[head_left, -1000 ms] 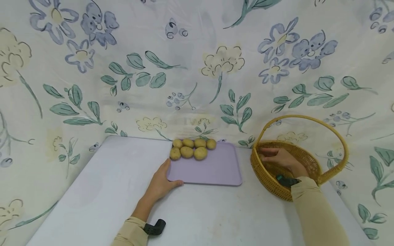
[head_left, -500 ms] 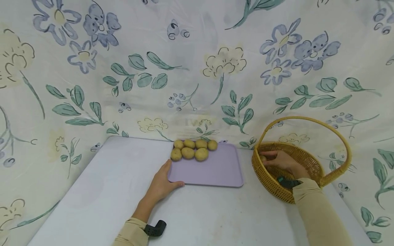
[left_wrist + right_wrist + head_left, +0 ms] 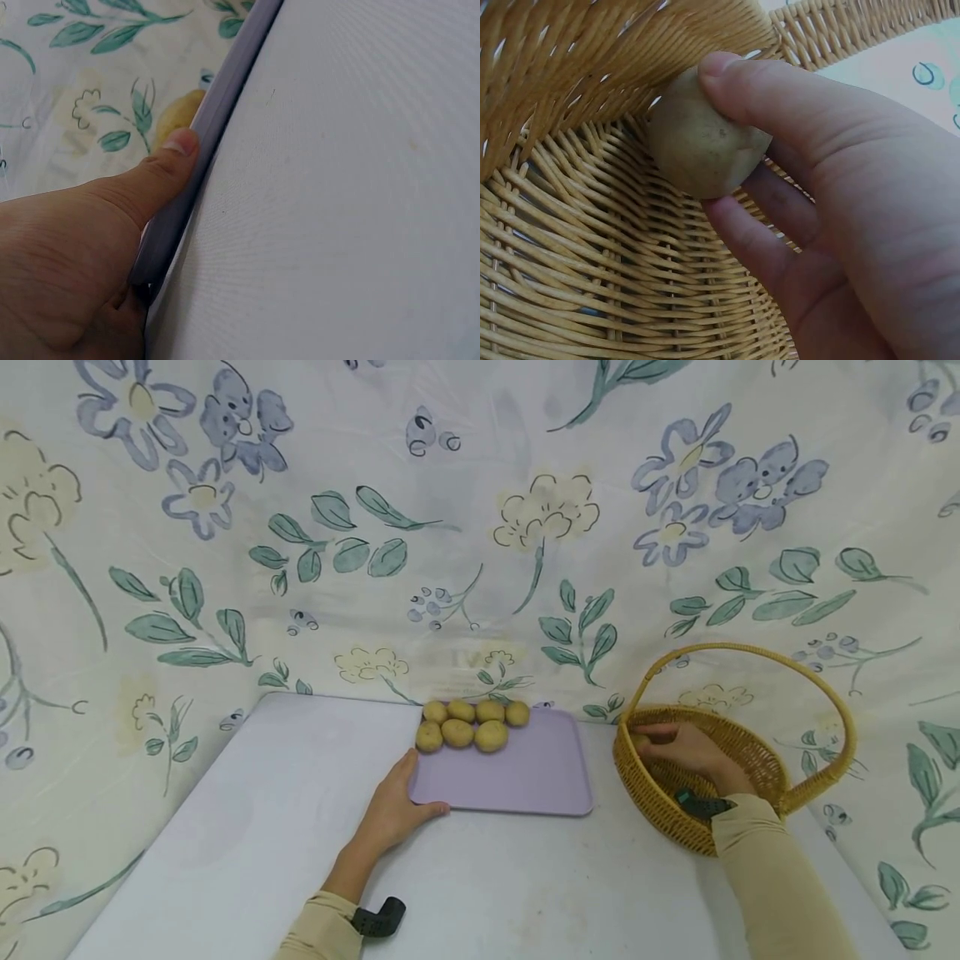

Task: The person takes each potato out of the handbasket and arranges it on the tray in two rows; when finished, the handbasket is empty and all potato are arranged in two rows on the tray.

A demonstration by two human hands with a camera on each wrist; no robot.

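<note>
A purple tray (image 3: 510, 781) lies on the white table, with several potatoes (image 3: 458, 733) in two rows at its back left. My left hand (image 3: 392, 806) holds the tray's near left corner. Its thumb (image 3: 169, 161) lies along the front rim in the left wrist view, and most of its other fingers are hidden there. Inside a wicker basket (image 3: 660, 810) on the right is my right hand (image 3: 686, 750). That hand pinches a potato (image 3: 697, 139) between thumb and fingers, close to the woven wall, as the right wrist view shows.
The basket's tall arched handle (image 3: 738, 647) rises over the right forearm. Behind the table hangs a floral cloth (image 3: 465, 527). Bare white tabletop (image 3: 525, 885) stretches in front of the tray and to its left.
In the basket, the right hand's fingers have closed in on a potato near the left wall. The left hand and the potatoes on the tray stay in place.
</note>
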